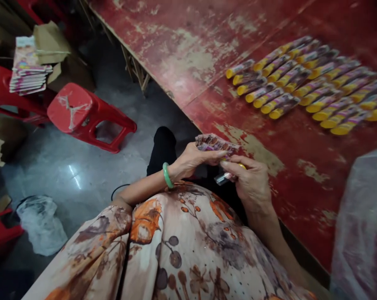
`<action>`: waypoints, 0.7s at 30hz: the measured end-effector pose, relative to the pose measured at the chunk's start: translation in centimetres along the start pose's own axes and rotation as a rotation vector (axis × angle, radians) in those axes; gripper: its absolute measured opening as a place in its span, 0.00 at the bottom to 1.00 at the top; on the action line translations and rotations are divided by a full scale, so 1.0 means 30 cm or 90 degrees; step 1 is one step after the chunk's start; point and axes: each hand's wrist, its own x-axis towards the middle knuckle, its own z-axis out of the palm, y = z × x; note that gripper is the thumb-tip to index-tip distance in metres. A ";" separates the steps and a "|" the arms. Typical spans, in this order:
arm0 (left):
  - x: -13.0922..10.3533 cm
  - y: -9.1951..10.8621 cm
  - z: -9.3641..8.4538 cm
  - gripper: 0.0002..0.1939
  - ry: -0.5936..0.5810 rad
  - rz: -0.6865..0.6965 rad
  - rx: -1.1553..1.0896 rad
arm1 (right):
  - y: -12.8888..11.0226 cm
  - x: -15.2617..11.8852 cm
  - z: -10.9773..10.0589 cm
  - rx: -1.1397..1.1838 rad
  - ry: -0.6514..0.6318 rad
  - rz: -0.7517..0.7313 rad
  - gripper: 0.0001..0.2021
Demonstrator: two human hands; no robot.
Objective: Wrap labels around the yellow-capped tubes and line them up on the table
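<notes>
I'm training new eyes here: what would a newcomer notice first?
Probably the rows of yellow-ended cylindrical tubes on the scuffed red tabletop at upper right. Next, near centre, the green round bangle by the left hand, which holds brown-and-purple printed pieces. A red plastic stool stands at left.

Dim light is dulling the frame | a white streak is glaring off the floor (94,179) at left | shadow is darkening the upper-left corner | blur is softening the yellow-ended tubes (278,74) at upper right
</notes>
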 end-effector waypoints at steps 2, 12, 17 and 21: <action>0.004 0.003 -0.019 0.20 -0.003 -0.029 0.014 | -0.002 0.005 -0.008 -0.001 -0.035 0.013 0.11; 0.020 0.046 -0.012 0.18 0.059 -0.028 -0.003 | -0.070 -0.027 -0.124 0.111 -0.152 -0.094 0.12; 0.032 0.045 0.011 0.14 0.093 -0.046 -0.056 | -0.073 -0.075 -0.146 -0.056 -0.146 -0.314 0.09; 0.032 0.045 0.032 0.12 0.095 -0.067 -0.099 | -0.064 -0.098 -0.121 -0.274 -0.054 -0.534 0.13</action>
